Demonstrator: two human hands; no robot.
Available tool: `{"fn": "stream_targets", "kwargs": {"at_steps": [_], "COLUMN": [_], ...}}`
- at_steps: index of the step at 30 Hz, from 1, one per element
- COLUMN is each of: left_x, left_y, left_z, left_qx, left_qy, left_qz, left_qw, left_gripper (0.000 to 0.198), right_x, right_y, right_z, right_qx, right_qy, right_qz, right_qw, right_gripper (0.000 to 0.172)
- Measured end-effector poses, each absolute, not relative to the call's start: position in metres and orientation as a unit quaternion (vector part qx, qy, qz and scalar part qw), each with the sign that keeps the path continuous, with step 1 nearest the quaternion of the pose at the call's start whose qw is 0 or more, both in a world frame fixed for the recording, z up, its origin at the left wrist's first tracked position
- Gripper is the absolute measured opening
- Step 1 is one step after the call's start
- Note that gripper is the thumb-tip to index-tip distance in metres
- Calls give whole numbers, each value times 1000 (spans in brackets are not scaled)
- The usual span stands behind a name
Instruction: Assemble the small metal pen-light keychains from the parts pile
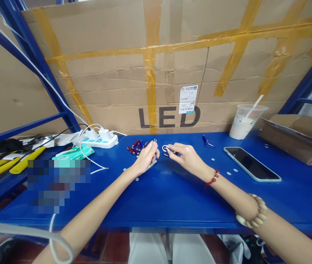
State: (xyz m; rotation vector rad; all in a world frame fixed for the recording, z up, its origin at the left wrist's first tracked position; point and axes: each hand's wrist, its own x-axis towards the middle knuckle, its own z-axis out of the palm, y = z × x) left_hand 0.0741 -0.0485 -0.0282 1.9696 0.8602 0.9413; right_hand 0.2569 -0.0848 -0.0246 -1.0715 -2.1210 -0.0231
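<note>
My left hand (pixel 146 157) rests on the blue table (pixel 172 190), fingers curled around a small silver tool (pixel 152 165) whose tip pokes out below the palm. My right hand (pixel 184 156) pinches a small silver carabiner clip (pixel 166 149) between thumb and fingers, just right of the left hand. A little pile of red, blue and purple clips (pixel 137 146) lies right behind the left hand. One blue clip (pixel 207 142) lies alone further right.
A phone (pixel 251 163) lies face up at the right, beside a plastic cup with a straw (pixel 244 121) and a cardboard box (pixel 296 137). A white power strip (pixel 99 139) with chargers, a green packet (pixel 74 152) and yellow tools (pixel 4 165) sit at the left. A taped cardboard sheet stands behind.
</note>
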Motion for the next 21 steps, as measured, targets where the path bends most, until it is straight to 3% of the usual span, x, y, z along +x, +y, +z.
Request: {"fn": "stream_targets", "kwargs": {"at_steps": [2,11,21], "left_x": [73,74,74], "left_y": [-48,-54,-56], "left_z": [-29,-26,-26], "left_qx": [780,848,860], "left_qy": [337,330,364], "left_qz": [359,336,307], "left_qw": [385,241,182], "left_gripper": [42,28,27], "right_x": [259,256,247], "right_y": [-84,-88,-92], "right_z": [-22,-20,-21], "right_qx": [-433,-448,-465], "right_qy": [-809,-780,-767], "right_qz": [-24,-17,13], "right_qw": [396,437,442], "right_gripper": [23,26,32]}}
